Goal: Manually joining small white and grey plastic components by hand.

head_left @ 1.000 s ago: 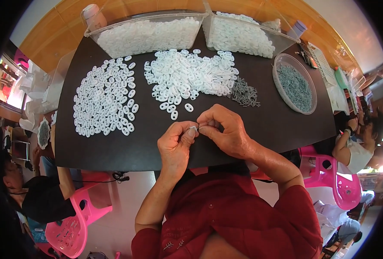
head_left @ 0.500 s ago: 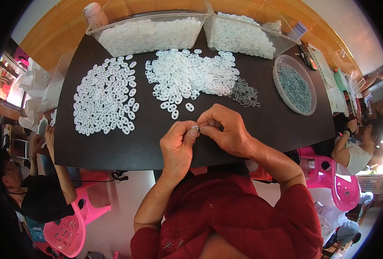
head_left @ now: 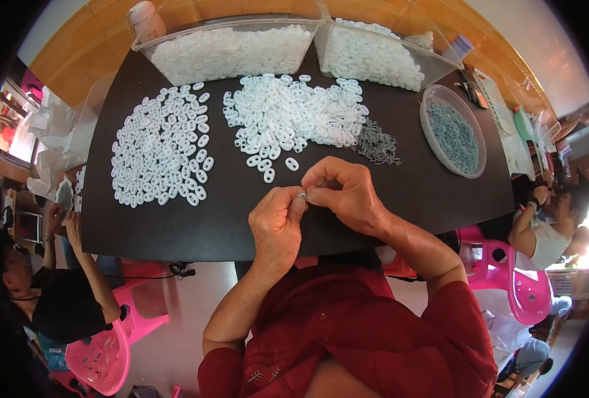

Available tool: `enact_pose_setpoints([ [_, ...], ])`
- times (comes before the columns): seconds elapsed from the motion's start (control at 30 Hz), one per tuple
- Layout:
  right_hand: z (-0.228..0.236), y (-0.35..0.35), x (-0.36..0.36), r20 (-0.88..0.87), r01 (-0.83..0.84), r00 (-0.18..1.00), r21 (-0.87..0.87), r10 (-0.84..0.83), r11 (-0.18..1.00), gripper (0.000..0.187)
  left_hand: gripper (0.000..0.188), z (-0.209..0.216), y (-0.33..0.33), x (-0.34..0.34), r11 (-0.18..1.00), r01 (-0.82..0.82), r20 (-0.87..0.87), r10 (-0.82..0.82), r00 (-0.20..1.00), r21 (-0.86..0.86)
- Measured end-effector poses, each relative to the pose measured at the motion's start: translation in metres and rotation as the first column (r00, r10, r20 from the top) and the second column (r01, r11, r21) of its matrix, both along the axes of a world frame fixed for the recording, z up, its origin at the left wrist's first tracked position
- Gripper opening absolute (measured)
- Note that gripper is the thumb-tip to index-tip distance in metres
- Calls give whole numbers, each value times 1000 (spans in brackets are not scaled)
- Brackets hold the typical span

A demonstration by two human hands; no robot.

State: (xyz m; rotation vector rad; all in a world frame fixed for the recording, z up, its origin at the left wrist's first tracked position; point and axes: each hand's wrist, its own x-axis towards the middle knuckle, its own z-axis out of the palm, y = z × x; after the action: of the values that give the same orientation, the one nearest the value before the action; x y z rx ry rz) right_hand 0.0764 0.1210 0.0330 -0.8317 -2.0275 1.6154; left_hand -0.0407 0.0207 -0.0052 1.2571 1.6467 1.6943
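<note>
My left hand (head_left: pixel 278 215) is closed, pinching a small white plastic piece (head_left: pixel 301 196) between thumb and forefinger above the table's near part. Fingertips of my right hand (head_left: pixel 344 196) press together against that same piece; whether a screw sits between them is hidden. Just beyond my hands lies a heap of white oval two-holed plastic pieces (head_left: pixel 274 119), with a few loose ones at its near edge. At the heap's right side is a small pile of grey screws (head_left: pixel 377 142). To the left spreads another wide group of white oval pieces (head_left: pixel 158 146).
Two clear bins (head_left: pixel 231 56) of white pieces line the back of the dark table (head_left: pixel 215 239). A round clear tub (head_left: pixel 483 156) of grey screws stands at the right. Other people work at both sides, near pink plastic chairs (head_left: pixel 99 361). A pink bottle (head_left: pixel 147 23) stands back left.
My hands stay together at nearly the same spot, and the fingertips have drawn slightly closer around the white piece. The piles look unchanged.
</note>
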Motion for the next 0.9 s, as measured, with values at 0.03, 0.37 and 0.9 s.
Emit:
enact_pose_setpoints([
  [0.03, 1, -1, -2, 0, -3, 1000, 0, 3, 1000, 13, 5, -1, 0, -1, 1000, 2, 61, -1, 998, -10],
  [0.37, 2, -5, -5, -98, -40, 994, -18, 38, 999, 7, 12, 7, -4, -5, 997, 69, 535, -35, 844, -44],
  [0.9, -8, -11, -16, -27, 9, 1000, 563, 7, 827, 4, 10, 4, -5, -4, 999, 31, 495, -12, 869, -31],
])
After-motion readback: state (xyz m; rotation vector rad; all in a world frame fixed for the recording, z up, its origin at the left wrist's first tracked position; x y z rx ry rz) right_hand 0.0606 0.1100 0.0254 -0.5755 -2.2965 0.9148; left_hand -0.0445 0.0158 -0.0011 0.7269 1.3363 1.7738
